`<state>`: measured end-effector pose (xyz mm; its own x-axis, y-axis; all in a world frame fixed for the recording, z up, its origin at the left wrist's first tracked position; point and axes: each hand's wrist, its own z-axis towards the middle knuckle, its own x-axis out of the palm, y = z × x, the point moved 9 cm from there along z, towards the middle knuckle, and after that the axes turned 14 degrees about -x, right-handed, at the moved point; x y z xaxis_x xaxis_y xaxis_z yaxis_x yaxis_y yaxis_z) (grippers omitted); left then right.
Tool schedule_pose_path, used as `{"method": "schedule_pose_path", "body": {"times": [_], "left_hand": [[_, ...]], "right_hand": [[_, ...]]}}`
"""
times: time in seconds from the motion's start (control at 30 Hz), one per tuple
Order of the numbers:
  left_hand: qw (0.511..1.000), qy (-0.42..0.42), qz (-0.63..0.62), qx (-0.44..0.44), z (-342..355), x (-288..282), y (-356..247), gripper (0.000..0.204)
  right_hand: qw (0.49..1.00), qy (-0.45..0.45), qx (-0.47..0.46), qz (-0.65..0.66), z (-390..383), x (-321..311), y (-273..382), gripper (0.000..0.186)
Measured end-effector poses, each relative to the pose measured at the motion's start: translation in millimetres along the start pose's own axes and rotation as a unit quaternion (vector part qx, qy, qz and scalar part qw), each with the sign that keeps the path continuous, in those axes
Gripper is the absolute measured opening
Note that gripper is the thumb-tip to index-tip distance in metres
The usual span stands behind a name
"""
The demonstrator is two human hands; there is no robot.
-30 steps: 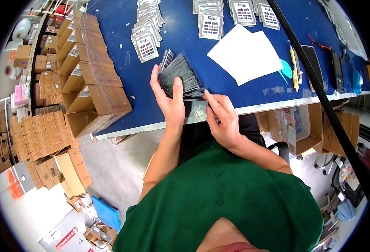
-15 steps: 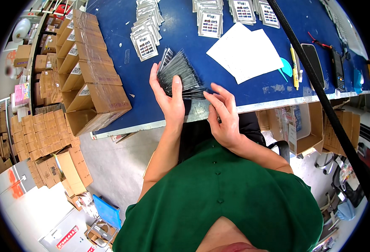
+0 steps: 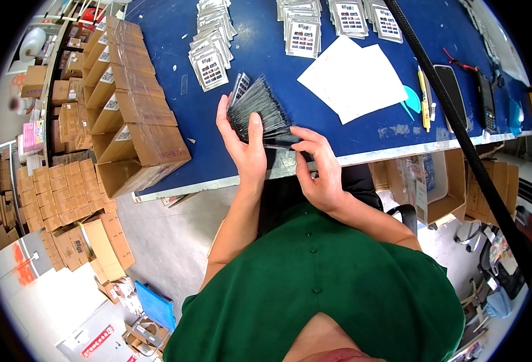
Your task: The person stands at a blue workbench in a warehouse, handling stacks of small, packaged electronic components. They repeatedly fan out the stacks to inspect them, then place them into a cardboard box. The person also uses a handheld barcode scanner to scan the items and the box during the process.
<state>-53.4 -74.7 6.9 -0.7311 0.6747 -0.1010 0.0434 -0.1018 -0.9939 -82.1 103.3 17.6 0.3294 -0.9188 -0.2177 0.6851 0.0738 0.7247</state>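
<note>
My left hand (image 3: 243, 148) is closed round a thick, fanned stack of thin plastic-sleeved packets (image 3: 260, 111), thumb across the front and fingers behind. Their dark, shiny edges face up, and a printed face shows at the stack's upper left. At the lower right end of the fan, the bent fingers of my right hand (image 3: 321, 172) pinch at the packet edges; its thumb sits just below. The stack is held above the near edge of the blue table (image 3: 217, 148). Beyond it lies an overlapping row of flat printed packets (image 3: 210, 69).
More printed packets (image 3: 303, 39) lie in piles at the back. White paper sheets (image 3: 362, 81), a teal fan-shaped item (image 3: 412, 99), a yellow pen (image 3: 425, 105), a phone (image 3: 452, 96) and a handheld scanner (image 3: 485, 99) are to the right. Open cardboard boxes (image 3: 151, 145) line the left; a black cable (image 3: 459, 130) crosses the right.
My right fingers have shifted slightly left and down along the stack's lower right end, and the thumb has come up closer to it. My left hand keeps its hold.
</note>
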Motion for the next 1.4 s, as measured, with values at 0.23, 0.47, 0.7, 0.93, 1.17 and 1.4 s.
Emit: {"method": "schedule_pose_path", "body": {"times": [0.23,0.47,0.7,0.93,1.17,1.4], "left_hand": [[1.000,0.000,0.010,-0.001,-0.4,-1.2,3.5,0.055],[1.000,0.001,0.006,0.005,-0.4,-0.7,1.9,0.055],[1.000,0.018,0.001,-0.020,0.0,-0.5,4.0,0.062],[0.999,0.026,-0.002,-0.026,-1.8,1.5,-0.9,0.063],[0.999,0.026,0.000,-0.038,-0.3,-2.0,9.5,0.063],[0.999,0.020,-0.008,-0.037,-1.4,-1.3,7.4,0.064]], "right_hand": [[0.995,0.028,0.091,0.018,6.4,3.5,-6.4,0.069],[0.996,0.070,0.049,-0.036,5.6,9.0,-4.5,0.070],[0.997,0.039,0.068,-0.026,3.1,3.8,-5.9,0.054],[0.999,0.031,0.027,-0.026,7.6,3.0,-1.3,0.031],[0.999,0.023,0.028,0.018,6.1,2.1,-2.6,0.028],[0.998,0.010,0.037,0.044,5.8,-1.8,-4.5,0.026]]}}
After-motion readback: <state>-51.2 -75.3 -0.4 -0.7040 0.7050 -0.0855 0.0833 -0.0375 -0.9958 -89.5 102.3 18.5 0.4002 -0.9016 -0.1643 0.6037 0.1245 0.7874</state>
